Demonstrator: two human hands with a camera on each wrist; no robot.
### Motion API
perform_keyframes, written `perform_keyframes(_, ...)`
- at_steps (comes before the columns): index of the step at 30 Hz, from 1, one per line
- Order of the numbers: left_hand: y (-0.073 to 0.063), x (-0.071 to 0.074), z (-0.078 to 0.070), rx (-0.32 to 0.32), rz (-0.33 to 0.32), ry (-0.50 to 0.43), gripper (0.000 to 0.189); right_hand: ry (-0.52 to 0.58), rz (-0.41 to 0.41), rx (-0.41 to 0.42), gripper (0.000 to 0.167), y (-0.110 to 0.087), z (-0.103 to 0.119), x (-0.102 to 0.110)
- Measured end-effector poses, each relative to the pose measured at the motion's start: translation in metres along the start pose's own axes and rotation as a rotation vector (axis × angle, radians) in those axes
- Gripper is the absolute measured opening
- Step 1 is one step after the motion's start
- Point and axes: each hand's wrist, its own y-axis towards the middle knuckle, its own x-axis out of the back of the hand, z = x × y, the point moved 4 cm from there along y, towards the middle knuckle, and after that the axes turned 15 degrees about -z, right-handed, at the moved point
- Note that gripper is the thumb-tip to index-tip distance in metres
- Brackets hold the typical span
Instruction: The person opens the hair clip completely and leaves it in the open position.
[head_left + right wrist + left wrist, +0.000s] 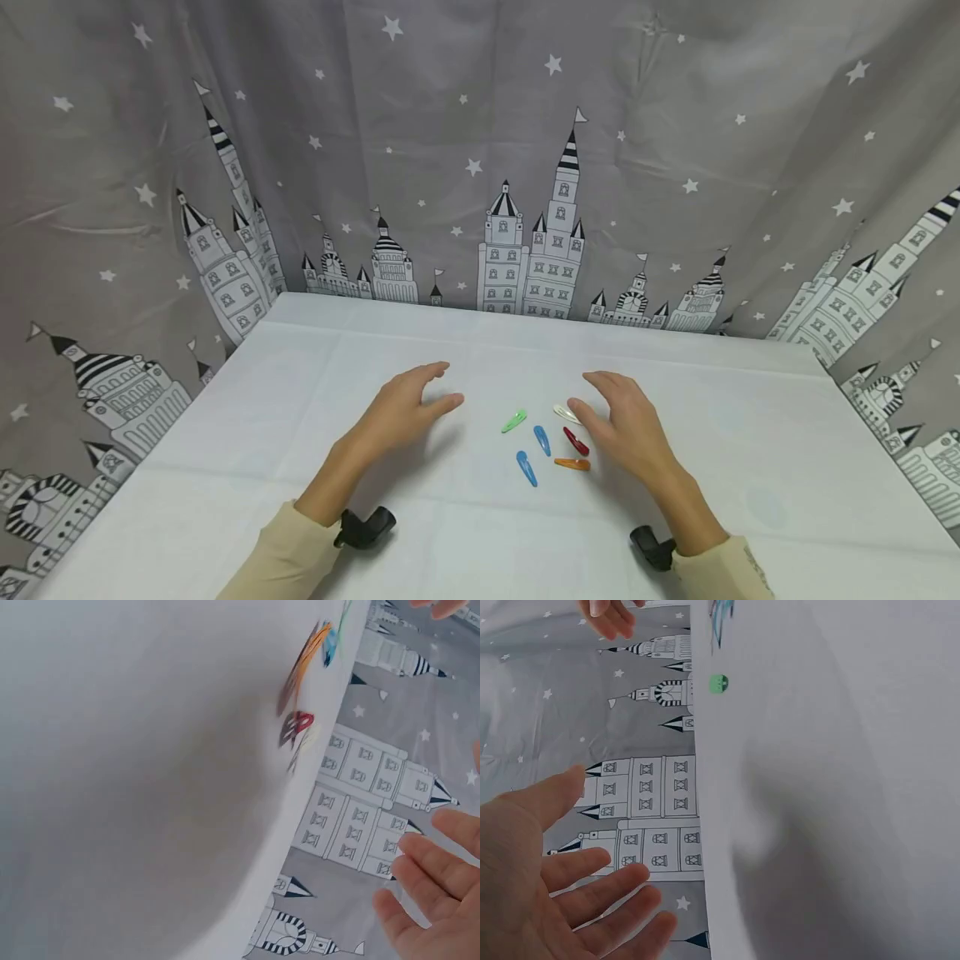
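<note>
Several snap hair clips lie loosely grouped on the white tabletop: a green clip [514,421], an upper blue clip [542,440], a lower blue clip [527,468], a white clip [566,413], a red clip [576,441] and an orange clip [572,464]. Left of the group, my left hand [401,410] hovers above the cloth with fingers apart, holding nothing. On the other side hovers my right hand [628,423], also with nothing in it. Its thumb appears beside the white clip in the head view. The right wrist view shows the red clip [303,722] standing out beyond that hand's shadow.
A white cloth [360,533] with faint creases covers the table. Behind it and along both sides hangs a grey curtain [420,150] printed with castles and stars. A black wrist camera [366,528] sits at the left cuff, another black camera [652,547] at the right.
</note>
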Motion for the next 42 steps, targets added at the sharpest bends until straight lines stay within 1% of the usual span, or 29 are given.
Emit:
perform_keyframes(4,0.002,-0.003,-0.005,0.022,0.005,-0.071,0.06,0.033,-0.014,-0.006,0.043,0.003,0.005,-0.003)
perform_keyframes(9,0.006,-0.013,-0.013,0.024,0.019,-0.12,0.054,0.091,-0.005,0.007,0.036,0.007,0.01,-0.01)
perform_keyframes(15,0.009,-0.024,-0.019,0.051,0.018,-0.124,0.044,0.18,0.052,0.009,0.028,0.01,0.016,-0.022)
perform_keyframes(20,0.011,-0.031,-0.018,0.069,0.048,-0.119,0.04,0.216,0.073,0.0,0.024,0.01,0.018,-0.03)
perform_keyframes(28,0.008,-0.048,-0.018,0.08,0.096,-0.162,0.033,0.264,0.121,-0.064,0.024,0.011,0.016,-0.043)
perform_keyframes(33,0.008,-0.052,-0.02,0.066,0.109,-0.175,0.03,0.295,0.157,-0.112,0.025,0.015,0.017,-0.046)
perform_keyframes(37,0.007,-0.055,-0.021,0.076,0.118,-0.188,0.029,0.302,0.199,-0.167,0.026,0.015,0.015,-0.051)
perform_keyframes(42,0.006,-0.062,-0.021,0.067,0.138,-0.193,0.029,0.31,0.244,-0.185,0.025,0.013,0.014,-0.06)
